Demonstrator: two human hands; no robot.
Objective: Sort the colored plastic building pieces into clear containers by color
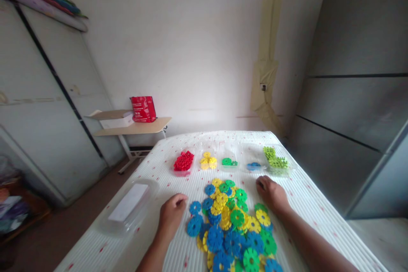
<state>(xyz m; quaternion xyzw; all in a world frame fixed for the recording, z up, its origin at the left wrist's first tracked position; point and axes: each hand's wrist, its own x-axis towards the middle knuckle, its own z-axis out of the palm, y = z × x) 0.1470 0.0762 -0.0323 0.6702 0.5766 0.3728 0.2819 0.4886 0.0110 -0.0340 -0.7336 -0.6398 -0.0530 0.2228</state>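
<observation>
A loose heap of notched plastic flower discs (237, 218) in blue, yellow and green spreads over the table between my hands. My left hand (173, 213) is at the heap's left side, fingers curled in and thumb on top, beside a blue disc (194, 225). My right hand (273, 194) is past the heap's upper right, its fingers curled toward the palm, just in front of the tub of blue discs (254, 165). No disc shows in either hand. Other clear tubs in the row hold yellow discs (208, 161) and green discs (228, 162).
Red pieces (184, 161) fill the row's left tub, and lime-green lattice pieces (274, 159) the right one. A clear lid-like tray with a white paper (128, 202) lies at left. Behind stands a small desk (143, 126) with a red bag (143, 109). Grey cabinets flank the right.
</observation>
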